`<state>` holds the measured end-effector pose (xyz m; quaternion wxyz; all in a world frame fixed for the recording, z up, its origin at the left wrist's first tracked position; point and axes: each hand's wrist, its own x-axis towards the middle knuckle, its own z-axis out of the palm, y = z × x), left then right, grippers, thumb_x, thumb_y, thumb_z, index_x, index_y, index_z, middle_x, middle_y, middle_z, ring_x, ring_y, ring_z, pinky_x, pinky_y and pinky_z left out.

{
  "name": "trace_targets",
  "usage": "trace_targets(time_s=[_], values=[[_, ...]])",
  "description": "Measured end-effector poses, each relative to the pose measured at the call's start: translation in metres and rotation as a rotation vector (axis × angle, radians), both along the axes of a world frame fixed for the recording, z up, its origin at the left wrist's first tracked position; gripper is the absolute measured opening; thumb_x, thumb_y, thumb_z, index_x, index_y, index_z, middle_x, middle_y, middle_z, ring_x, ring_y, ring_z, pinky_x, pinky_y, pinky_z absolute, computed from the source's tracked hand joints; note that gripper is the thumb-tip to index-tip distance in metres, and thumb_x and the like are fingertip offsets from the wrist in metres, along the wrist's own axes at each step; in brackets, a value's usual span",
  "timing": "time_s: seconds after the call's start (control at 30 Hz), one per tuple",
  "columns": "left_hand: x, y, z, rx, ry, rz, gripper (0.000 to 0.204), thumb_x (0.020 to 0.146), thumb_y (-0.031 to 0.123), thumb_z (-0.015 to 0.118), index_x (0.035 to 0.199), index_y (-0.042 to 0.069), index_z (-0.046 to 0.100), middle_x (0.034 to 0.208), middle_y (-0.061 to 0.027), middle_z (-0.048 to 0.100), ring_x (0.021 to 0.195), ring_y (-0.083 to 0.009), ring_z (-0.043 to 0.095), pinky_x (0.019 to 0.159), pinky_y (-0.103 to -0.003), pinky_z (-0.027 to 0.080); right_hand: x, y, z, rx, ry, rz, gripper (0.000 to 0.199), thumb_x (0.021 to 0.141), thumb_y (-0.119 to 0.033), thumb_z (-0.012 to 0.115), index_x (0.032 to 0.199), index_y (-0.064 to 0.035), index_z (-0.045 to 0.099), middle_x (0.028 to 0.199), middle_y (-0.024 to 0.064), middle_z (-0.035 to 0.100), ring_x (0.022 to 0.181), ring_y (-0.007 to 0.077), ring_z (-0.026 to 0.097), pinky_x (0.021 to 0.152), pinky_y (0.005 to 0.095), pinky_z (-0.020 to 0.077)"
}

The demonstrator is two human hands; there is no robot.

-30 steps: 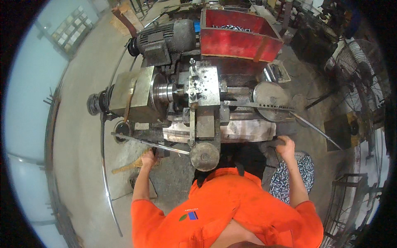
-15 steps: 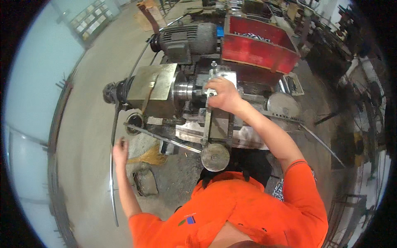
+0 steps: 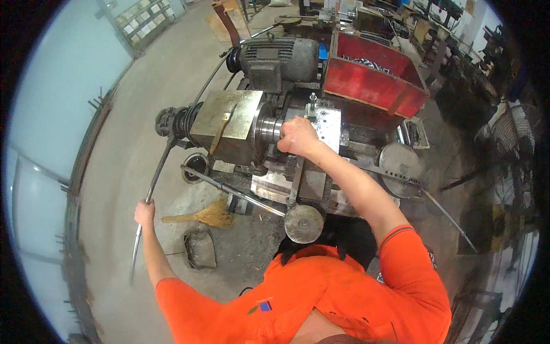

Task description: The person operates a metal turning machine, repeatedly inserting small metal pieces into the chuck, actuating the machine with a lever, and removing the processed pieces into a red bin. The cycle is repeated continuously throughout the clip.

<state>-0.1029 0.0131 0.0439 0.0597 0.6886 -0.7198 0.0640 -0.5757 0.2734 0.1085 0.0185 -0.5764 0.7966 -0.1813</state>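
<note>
My left hand (image 3: 145, 212) is wrapped round a long metal lever (image 3: 137, 241), which runs up to the left end of a small lathe. At the lathe's steel spindle nose (image 3: 268, 129), my right hand (image 3: 298, 136) is closed with the fingers curled; the hand covers whatever lies inside it. Just beyond it is the tool slide block (image 3: 328, 123) with an upright bolt (image 3: 313, 98). A brush (image 3: 223, 129) lies on the metal cover plate (image 3: 209, 117) of the headstock. Below, a second lever (image 3: 243, 198) slants towards a round metal disc (image 3: 304, 224).
Behind the lathe stand an electric motor (image 3: 258, 56) and a red metal box (image 3: 366, 85) holding small metal parts. A straw broom (image 3: 209, 215) and a dustpan-like container (image 3: 199, 249) lie on the floor. At right are another round disc (image 3: 401, 163) and a thin rod (image 3: 450, 221).
My left hand has closed round the long lever, whose lower end has swung left. My right hand has moved from the tool slide's clamp to the spindle nose. The view has shifted slightly.
</note>
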Motion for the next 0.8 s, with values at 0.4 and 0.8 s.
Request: trace_targets(time_s=[0.4, 0.8], values=[[-0.064, 0.133, 0.005, 0.039, 0.195, 0.062, 0.041, 0.073, 0.039, 0.061, 0.095, 0.005, 0.064, 0.086, -0.0199, 0.065, 0.083, -0.0388, 0.062, 0.074, -0.046, 0.049, 0.003, -0.002, 0.007, 0.118, 0.014, 0.055, 0.029, 0.052, -0.021, 0.062, 0.071, -0.0004, 0.067, 0.078, 0.0219, 0.064, 0.08, 0.0348, 0.064, 0.074, 0.0404, 0.0518], [-0.077, 0.153, -0.003, -0.101, 0.128, -0.038, 0.031, 0.075, 0.032, 0.062, 0.086, 0.004, 0.057, 0.079, -0.0196, 0.064, 0.072, -0.0382, 0.062, 0.064, -0.047, 0.049, -0.109, 0.071, 0.073, -0.226, 0.283, -0.132, 0.034, 0.058, -0.021, 0.059, 0.088, -0.008, 0.069, 0.11, 0.0207, 0.058, 0.099, 0.0376, 0.054, 0.083, 0.0426, 0.0471]])
